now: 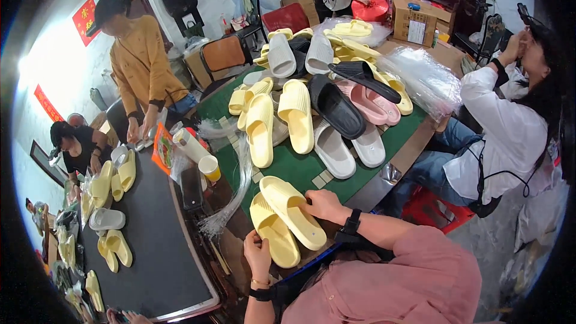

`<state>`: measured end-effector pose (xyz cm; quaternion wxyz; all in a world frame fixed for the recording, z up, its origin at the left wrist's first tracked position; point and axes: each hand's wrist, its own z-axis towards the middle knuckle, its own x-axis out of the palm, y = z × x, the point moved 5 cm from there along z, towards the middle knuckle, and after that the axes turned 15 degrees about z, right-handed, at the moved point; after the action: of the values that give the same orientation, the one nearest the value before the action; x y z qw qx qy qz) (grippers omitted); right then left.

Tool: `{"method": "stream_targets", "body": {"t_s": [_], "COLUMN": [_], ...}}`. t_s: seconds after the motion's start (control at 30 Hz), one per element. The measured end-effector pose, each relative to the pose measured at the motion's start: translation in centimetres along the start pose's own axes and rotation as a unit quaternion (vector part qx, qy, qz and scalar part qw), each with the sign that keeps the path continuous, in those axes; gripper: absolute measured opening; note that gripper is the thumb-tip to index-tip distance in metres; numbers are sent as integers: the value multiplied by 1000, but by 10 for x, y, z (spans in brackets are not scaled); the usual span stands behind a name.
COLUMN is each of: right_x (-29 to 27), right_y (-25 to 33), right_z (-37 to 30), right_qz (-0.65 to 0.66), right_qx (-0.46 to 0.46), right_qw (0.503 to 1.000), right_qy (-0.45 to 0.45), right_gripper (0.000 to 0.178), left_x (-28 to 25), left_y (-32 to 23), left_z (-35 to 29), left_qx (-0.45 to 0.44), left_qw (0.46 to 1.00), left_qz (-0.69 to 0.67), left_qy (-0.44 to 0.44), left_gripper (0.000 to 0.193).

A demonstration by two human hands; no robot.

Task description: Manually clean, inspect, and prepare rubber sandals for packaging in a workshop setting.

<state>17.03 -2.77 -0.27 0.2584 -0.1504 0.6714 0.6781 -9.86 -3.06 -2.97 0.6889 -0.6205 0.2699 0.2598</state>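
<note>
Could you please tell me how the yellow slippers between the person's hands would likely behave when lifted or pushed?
The yellow slippers would probably keep their shape, as their broad straps stand arched. Their thick, moulded-looking soles suggest foam, so they may be light for their size. One appears to overlap the other, so the upper one might slide if pushed.

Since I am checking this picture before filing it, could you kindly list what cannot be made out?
Head view: part of the lower yellow slipper, hidden by the upper yellow slipper.
Head view: parts of the pink slippers, hidden by the black slippers.
Head view: the rest of another person's hands, cut off by the bottom edge.
</note>
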Motion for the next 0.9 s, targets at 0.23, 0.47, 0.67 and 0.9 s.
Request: {"method": "stream_targets", "body": {"t_s": [0.23,0.47,0.67,0.9], "right_x": [-5,-4,-2,-1], "right_y": [-11,-3,-3,-5], "right_z": [-11,-18,-19,-21], "right_qz": [6,-36,-35,-36], "right_qx": [-11,-102,-120,-138], "right_qw": [1000,993,990,986], "right_qy": [-2,-45,-65,-86], "right_gripper": [27,26,26,24], "left_x": [-84,-213,-204,-196], "left_y": [-91,-129,-116,-114], "left_z": [-11,-59,-56,-60], "left_qx": [81,413,400,385], "left_qw": [991,826,823,820], "left_qz": [-43,-347,-356,-355], "left_qy": [-101,-166,-190,-231], "left_gripper": [37,54,55,56]}}
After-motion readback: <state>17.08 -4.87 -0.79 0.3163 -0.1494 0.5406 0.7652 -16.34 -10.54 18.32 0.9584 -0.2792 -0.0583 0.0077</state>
